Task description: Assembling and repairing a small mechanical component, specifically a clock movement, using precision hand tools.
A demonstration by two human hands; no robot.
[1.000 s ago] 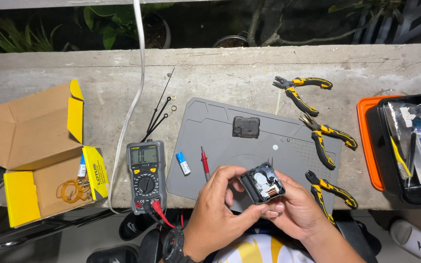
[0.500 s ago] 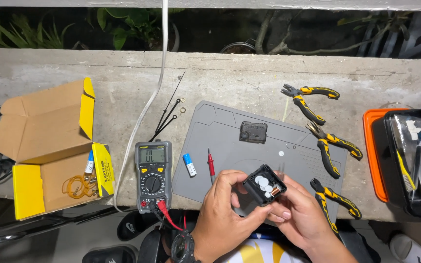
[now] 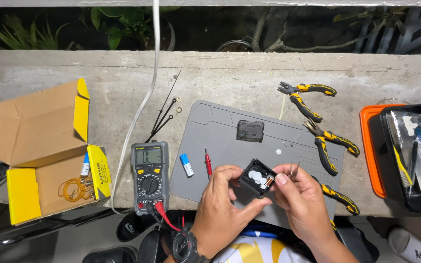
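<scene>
The left hand [image 3: 220,204] grips a small black clock movement [image 3: 256,180], open with white gears showing, which sits at its one o'clock, over the grey mat's [image 3: 220,131] lower edge. The right hand [image 3: 300,199] pinches tweezers [image 3: 293,169], its thumb touching the movement at nine o'clock.

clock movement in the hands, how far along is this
Done: the movement's black cover is off and lies on the grey mat, and a small battery lies at the mat's edge. In hand: left hand holds the open clock movement, white gears showing; right hand holds tweezers. Left: cover not yet refitted.
</scene>
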